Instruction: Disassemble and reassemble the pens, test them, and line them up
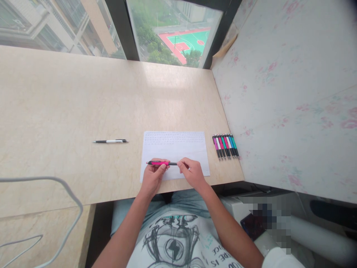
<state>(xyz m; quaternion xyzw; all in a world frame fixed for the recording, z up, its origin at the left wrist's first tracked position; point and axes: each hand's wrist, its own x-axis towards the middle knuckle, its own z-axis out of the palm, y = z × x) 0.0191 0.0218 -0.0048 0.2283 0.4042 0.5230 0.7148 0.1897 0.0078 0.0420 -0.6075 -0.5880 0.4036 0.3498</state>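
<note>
A pink ballpoint pen with a black grip lies level across my two hands, over the lower half of a white sheet of paper. My left hand is closed round the pink barrel, thumb in front. At the pen's right end, the fingers of my right hand pinch its tip, which they hide. Lines of small handwriting run across the top of the sheet. To the right of the paper, several pens in purple, white, pink, green and blue stand side by side in a row.
A white and black pen lies alone on the tabletop, left of the paper. A grey cable loops over the lower left. A flowered wall bounds the right side, and windows rise behind the table.
</note>
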